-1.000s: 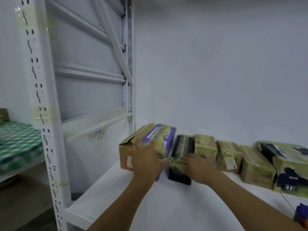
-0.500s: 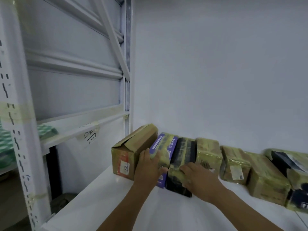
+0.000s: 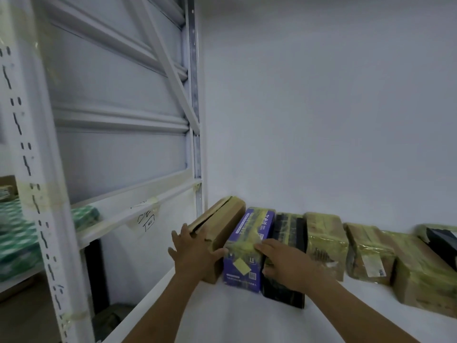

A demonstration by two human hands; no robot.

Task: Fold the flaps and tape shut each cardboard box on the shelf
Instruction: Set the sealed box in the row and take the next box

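A row of boxes stands along the back wall on the white shelf [image 3: 222,318]. At the row's left end is a plain brown cardboard box [image 3: 222,221] whose top flaps show a dark gap. My left hand [image 3: 195,253] lies flat against its front end, fingers spread. To its right stands a purple box [image 3: 249,243] wrapped in yellowish tape, then a black box [image 3: 289,229]. My right hand [image 3: 286,263] rests over the front of the purple and black boxes, fingers apart. Further right sit several taped brown boxes [image 3: 324,233].
A white metal rack upright [image 3: 32,194] with taped joints stands at the left, and a diagonal brace and rear post [image 3: 195,144] rise behind the brown box. A green patterned package [image 3: 14,243] lies on the neighbouring shelf. A white wall backs the row.
The purple box was tilted in my left hand and now stands on the shelf between the brown and black boxes. My left hand has shifted onto the brown box's end. The view moved closer.
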